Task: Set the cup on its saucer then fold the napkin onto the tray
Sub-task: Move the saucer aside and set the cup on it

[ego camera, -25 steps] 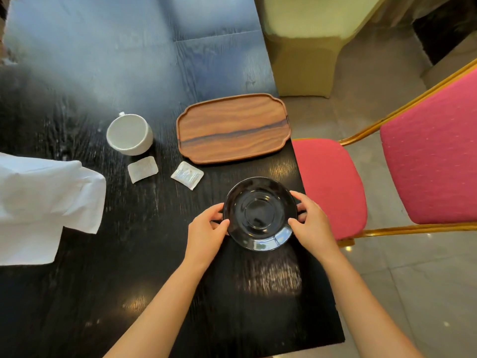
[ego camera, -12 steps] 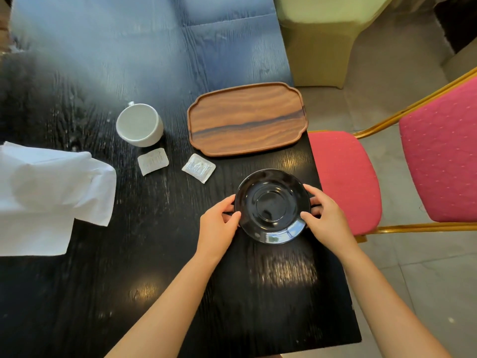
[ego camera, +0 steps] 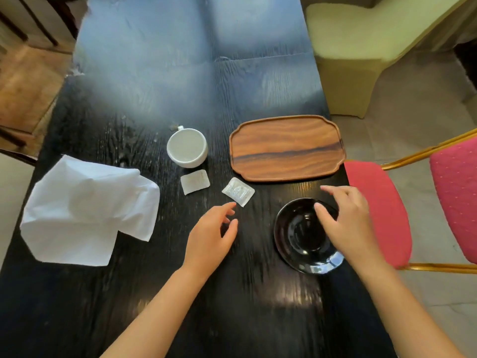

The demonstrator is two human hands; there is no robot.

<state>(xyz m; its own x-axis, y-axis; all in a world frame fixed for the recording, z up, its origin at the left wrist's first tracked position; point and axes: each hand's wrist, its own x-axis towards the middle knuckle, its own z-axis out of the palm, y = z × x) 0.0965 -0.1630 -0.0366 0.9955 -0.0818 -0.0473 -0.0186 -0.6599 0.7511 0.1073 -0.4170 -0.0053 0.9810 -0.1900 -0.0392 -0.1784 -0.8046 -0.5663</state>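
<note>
A black glossy saucer (ego camera: pixel 296 244) lies on the dark table near its right edge. My right hand (ego camera: pixel 346 223) hovers over the saucer's right half, fingers spread, holding nothing. My left hand (ego camera: pixel 211 236) is open above the table, well left of the saucer. An empty white cup (ego camera: pixel 187 148) stands upright beyond my left hand, its handle pointing away. A crumpled white napkin (ego camera: pixel 85 210) lies at the left. The wooden tray (ego camera: pixel 286 148) sits bare, just beyond the saucer.
Two small white sachets (ego camera: pixel 195 181) (ego camera: pixel 238 191) lie between the cup and my hands. A red-cushioned chair with a gold frame (ego camera: pixel 379 210) stands against the table's right edge. A cream-covered chair (ego camera: pixel 346 60) stands at the far right.
Both hands have let go of the saucer. The left hand moved left, away from it; the right hand lifted over its right half. The saucer stays flat on the table.
</note>
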